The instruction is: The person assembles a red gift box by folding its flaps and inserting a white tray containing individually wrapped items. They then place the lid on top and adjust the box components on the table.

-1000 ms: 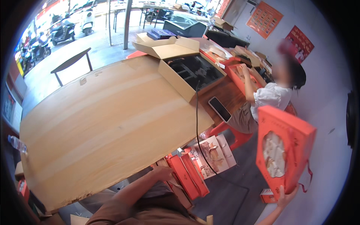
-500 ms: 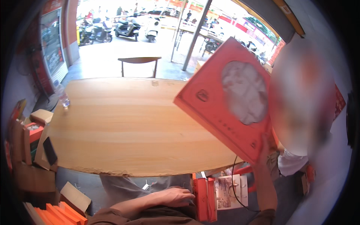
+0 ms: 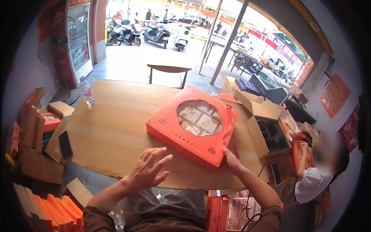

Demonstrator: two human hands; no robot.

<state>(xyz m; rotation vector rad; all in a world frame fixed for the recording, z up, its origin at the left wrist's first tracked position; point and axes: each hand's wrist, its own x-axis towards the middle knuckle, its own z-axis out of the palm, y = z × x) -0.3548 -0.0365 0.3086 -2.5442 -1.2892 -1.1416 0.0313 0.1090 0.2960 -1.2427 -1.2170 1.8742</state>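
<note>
A flat red gift box (image 3: 185,141) with a flower-shaped clear window in its lid lies at an angle on the wooden table (image 3: 112,127). Pale packets show through the window. My right hand (image 3: 232,161) grips the box at its near right corner, thumb along the side; the fingers behind are partly hidden. Off the box's near left side, my left hand (image 3: 148,170) hovers over the table edge, empty, with its fingers spread. A reddish cord or handle (image 3: 230,120) runs along the box's right edge.
An open cardboard carton (image 3: 268,129) stands to the right, near a phone (image 3: 276,173) and a seated co-worker (image 3: 317,181) handling a red box. At left are a water bottle (image 3: 87,92), another phone (image 3: 65,145) and cartons (image 3: 40,166). A chair (image 3: 169,69) stands beyond the table.
The red box has come down from a raised, tilted position at the right onto the table, with my right hand still on it. My left hand has risen from my lap and spread its fingers.
</note>
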